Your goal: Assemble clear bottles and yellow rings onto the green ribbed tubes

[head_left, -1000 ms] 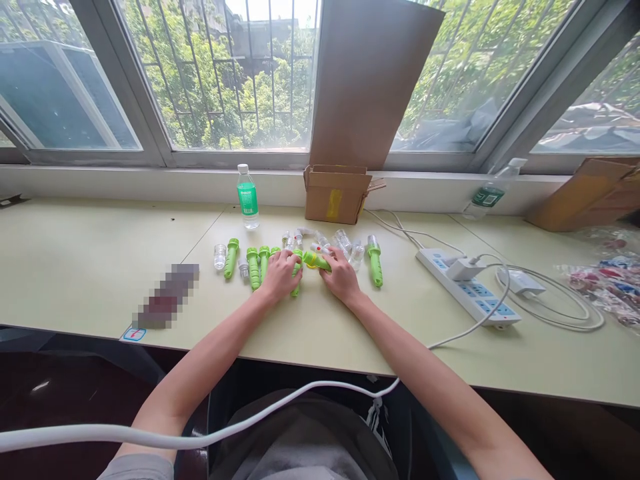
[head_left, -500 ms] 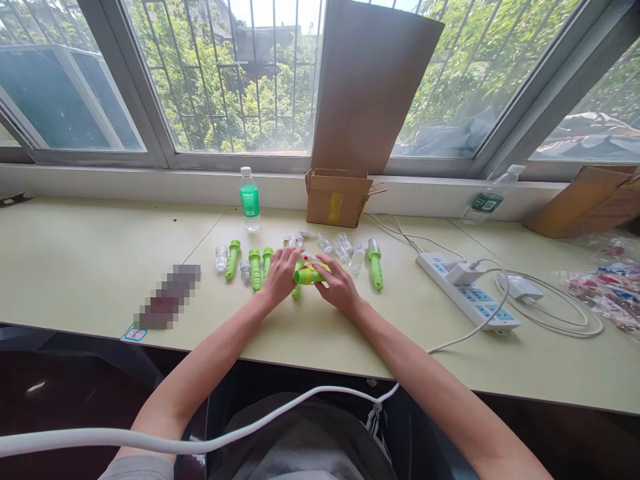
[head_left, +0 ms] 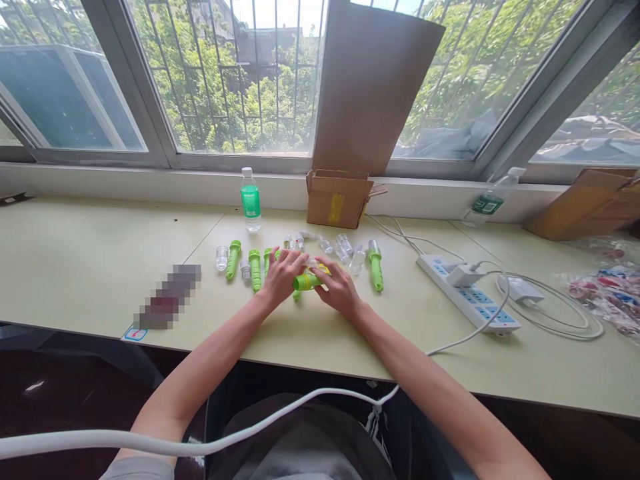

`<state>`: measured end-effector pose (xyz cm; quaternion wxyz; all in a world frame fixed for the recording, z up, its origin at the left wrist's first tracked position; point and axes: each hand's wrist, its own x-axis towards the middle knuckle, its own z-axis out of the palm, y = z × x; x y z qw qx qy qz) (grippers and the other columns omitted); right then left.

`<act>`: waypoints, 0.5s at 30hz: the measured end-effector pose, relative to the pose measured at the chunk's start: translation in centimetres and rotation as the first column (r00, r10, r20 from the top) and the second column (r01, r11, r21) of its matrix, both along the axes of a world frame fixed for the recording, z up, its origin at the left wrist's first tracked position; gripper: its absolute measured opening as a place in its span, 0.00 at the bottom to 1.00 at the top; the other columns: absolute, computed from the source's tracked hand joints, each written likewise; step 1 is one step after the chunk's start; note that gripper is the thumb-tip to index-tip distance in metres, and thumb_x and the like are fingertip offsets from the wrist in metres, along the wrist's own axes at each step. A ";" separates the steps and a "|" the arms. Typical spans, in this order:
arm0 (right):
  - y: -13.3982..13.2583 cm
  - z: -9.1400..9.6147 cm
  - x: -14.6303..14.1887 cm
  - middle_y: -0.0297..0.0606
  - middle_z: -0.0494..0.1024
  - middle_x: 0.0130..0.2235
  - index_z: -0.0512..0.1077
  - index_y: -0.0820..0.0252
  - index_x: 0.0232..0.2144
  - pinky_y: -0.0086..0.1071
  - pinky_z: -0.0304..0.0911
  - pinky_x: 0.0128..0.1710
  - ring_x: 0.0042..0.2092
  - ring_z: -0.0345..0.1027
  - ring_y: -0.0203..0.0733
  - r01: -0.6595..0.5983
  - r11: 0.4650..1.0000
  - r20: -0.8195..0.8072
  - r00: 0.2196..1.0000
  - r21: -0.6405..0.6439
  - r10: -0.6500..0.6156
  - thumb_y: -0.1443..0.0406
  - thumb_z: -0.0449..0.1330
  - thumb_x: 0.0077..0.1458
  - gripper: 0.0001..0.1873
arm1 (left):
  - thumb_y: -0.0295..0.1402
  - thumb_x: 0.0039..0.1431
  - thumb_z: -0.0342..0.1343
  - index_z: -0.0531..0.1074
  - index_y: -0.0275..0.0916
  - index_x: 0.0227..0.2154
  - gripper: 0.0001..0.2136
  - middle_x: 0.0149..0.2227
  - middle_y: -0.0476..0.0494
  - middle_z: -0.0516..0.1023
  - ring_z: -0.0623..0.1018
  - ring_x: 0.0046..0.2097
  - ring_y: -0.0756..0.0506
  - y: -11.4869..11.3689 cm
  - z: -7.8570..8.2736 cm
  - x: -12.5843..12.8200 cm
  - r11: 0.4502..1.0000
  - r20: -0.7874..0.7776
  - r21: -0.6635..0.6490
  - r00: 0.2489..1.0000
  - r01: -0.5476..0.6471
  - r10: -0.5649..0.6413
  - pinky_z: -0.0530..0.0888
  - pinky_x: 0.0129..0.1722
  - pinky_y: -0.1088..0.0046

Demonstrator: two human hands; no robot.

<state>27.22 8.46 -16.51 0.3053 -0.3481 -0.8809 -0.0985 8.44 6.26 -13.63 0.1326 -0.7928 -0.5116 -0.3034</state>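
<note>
My right hand (head_left: 337, 285) is closed around a green plastic flashlight-shaped handle (head_left: 304, 283), whose threaded end points left. A small clear plastic piece (head_left: 312, 263) shows between my two hands, just above that handle. My left hand (head_left: 285, 273) is beside it, palm down with bent fingers; its fingertips and anything in them are hidden. Just left of it, more green handles (head_left: 255, 270) lie on the table, partly covered by my fingers. Another green handle (head_left: 233, 260) lies farther left, by a clear plastic cap (head_left: 221, 258).
Several clear caps (head_left: 343, 247) lie beyond my hands. A green handle with a clear head (head_left: 375, 265) lies right. A water bottle (head_left: 251, 201) and cardboard box (head_left: 336, 200) stand behind. A power strip (head_left: 467, 293) with cables is at right, near plastic-wrapped items (head_left: 607, 287).
My left fingers have shifted slightly and spread over the parts. The white piece with a red dot between my hands no longer shows; the green handle has turned a little.
</note>
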 end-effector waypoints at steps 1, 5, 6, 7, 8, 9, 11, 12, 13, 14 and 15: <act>0.1 0.0 0.1 0.47 0.65 0.56 0.70 0.58 0.49 0.42 0.61 0.51 0.56 0.60 0.48 0.005 1.000 -0.016 1.000 0.007 -0.005 0.64 0.49 0.58 0.18 | 0.31 0.62 0.45 0.66 0.45 0.48 0.12 0.48 0.44 0.73 0.70 0.51 0.42 0.1 0.0 0.0 1.000 0.019 0.001 1.000 -0.010 0.010 0.52 0.59 0.57; 0.5 0.0 0.5 0.46 0.69 0.51 0.70 0.59 0.48 0.36 0.64 0.45 0.47 0.66 0.44 0.061 0.998 -0.068 0.996 -0.015 -0.062 0.64 0.50 0.57 0.18 | 0.33 0.62 0.46 0.65 0.42 0.45 0.10 0.43 0.42 0.76 0.73 0.47 0.43 0.7 -0.3 -0.4 0.997 0.158 0.046 0.986 -0.059 0.051 0.56 0.58 0.59; 0.5 -0.1 0.5 0.45 0.70 0.50 0.70 0.59 0.48 0.34 0.64 0.42 0.44 0.68 0.43 0.088 0.996 -0.070 0.993 -0.034 -0.090 0.65 0.50 0.57 0.18 | 0.34 0.62 0.46 0.65 0.41 0.45 0.10 0.42 0.42 0.76 0.73 0.46 0.43 0.9 -0.4 -0.5 0.996 0.205 0.064 0.978 -0.064 0.050 0.58 0.57 0.59; 0.6 -0.2 0.6 0.44 0.71 0.48 0.70 0.59 0.48 0.33 0.63 0.39 0.42 0.68 0.42 0.116 0.992 -0.071 0.990 -0.052 -0.120 0.65 0.50 0.57 0.18 | 0.35 0.61 0.47 0.64 0.40 0.45 0.11 0.41 0.41 0.76 0.74 0.45 0.43 1.1 -0.5 -0.6 0.994 0.254 0.081 0.966 -0.066 0.044 0.60 0.56 0.59; 0.6 -0.3 0.6 0.44 0.72 0.47 0.70 0.59 0.48 0.31 0.63 0.36 0.40 0.68 0.41 0.146 0.987 -0.074 0.986 -0.064 -0.150 0.65 0.50 0.57 0.18 | 0.35 0.61 0.47 0.62 0.39 0.46 0.12 0.40 0.41 0.75 0.75 0.44 0.43 1.2 -0.7 -0.7 0.993 0.305 0.097 0.952 -0.064 0.032 0.63 0.53 0.60; 0.7 -0.4 0.6 0.43 0.73 0.45 0.71 0.59 0.48 0.30 0.61 0.34 0.38 0.68 0.41 0.172 0.983 -0.080 0.981 -0.066 -0.177 0.65 0.50 0.56 0.18 | 0.35 0.60 0.48 0.60 0.38 0.48 0.14 0.39 0.40 0.75 0.75 0.43 0.43 1.3 -0.7 -0.7 0.992 0.353 0.114 0.936 -0.058 0.014 0.65 0.51 0.61; 0.9 -0.7 0.6 0.42 0.74 0.42 0.71 0.60 0.47 0.28 0.58 0.30 0.35 0.67 0.39 0.210 0.977 -0.106 0.971 -0.046 -0.214 0.65 0.51 0.56 0.18 | 0.35 0.60 0.48 0.57 0.37 0.51 0.18 0.39 0.39 0.75 0.76 0.42 0.44 1.4 -0.8 -0.8 0.988 0.428 0.151 0.903 -0.039 -0.029 0.69 0.45 0.62; 1.0 -0.8 0.6 0.42 0.75 0.41 0.72 0.60 0.46 0.28 0.57 0.29 0.33 0.66 0.38 0.221 0.975 -0.118 0.968 -0.032 -0.223 0.65 0.51 0.55 0.17 | 0.35 0.60 0.48 0.55 0.36 0.53 0.20 0.40 0.39 0.75 0.76 0.42 0.44 1.4 -0.8 -0.8 0.985 0.450 0.170 0.891 -0.029 -0.052 0.70 0.43 0.63; 1.0 -0.9 0.6 0.41 0.75 0.40 0.72 0.61 0.45 0.27 0.55 0.28 0.32 0.66 0.38 0.226 0.974 -0.125 0.966 -0.022 -0.227 0.65 0.52 0.55 0.17 | 0.35 0.60 0.49 0.54 0.35 0.54 0.21 0.41 0.38 0.75 0.76 0.41 0.44 1.3 -0.8 -0.7 0.982 0.462 0.188 0.884 -0.019 -0.071 0.70 0.42 0.64; 1.1 -0.9 0.6 0.41 0.75 0.39 0.73 0.60 0.45 0.27 0.54 0.27 0.31 0.65 0.37 0.227 0.974 -0.127 0.965 -0.017 -0.227 0.65 0.52 0.55 0.17 | 0.35 0.60 0.49 0.53 0.35 0.55 0.22 0.42 0.38 0.75 0.76 0.41 0.44 1.2 -0.8 -0.7 0.979 0.464 0.203 0.882 -0.009 -0.088 0.71 0.40 0.65; 1.1 -0.9 0.6 0.41 0.75 0.39 0.73 0.60 0.45 0.27 0.53 0.26 0.31 0.65 0.37 0.224 0.974 -0.122 0.967 -0.017 -0.224 0.65 0.52 0.55 0.17 | 0.35 0.60 0.48 0.53 0.36 0.55 0.22 0.42 0.37 0.75 0.76 0.41 0.44 1.2 -0.7 -0.6 0.977 0.460 0.215 0.882 0.001 -0.102 0.71 0.40 0.66</act>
